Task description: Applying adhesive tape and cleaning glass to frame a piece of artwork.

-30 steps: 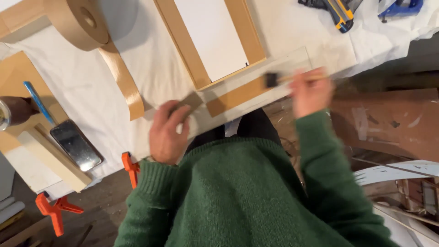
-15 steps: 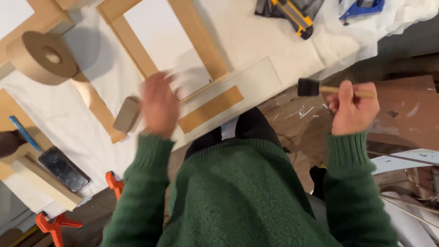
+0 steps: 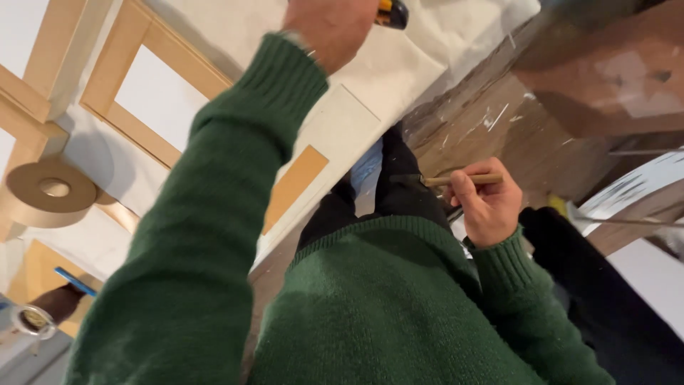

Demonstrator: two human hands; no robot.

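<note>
I see right hand (image 3: 491, 207) fingers clamped on brush handle (image 3: 463, 179), off table (image 3: 214, 28); left hand (image 3: 331, 25) fingers cropped, cannot tell; frame (image 3: 135, 43) work seems unfinished.

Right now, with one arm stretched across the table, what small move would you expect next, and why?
Probably closing the left hand on the yellow-black tool beside it. The right hand already grips the wooden-handled brush, away from the table.

Green sweater (image 3: 370, 306), tan wooden frame (image 3: 135, 50)
</note>
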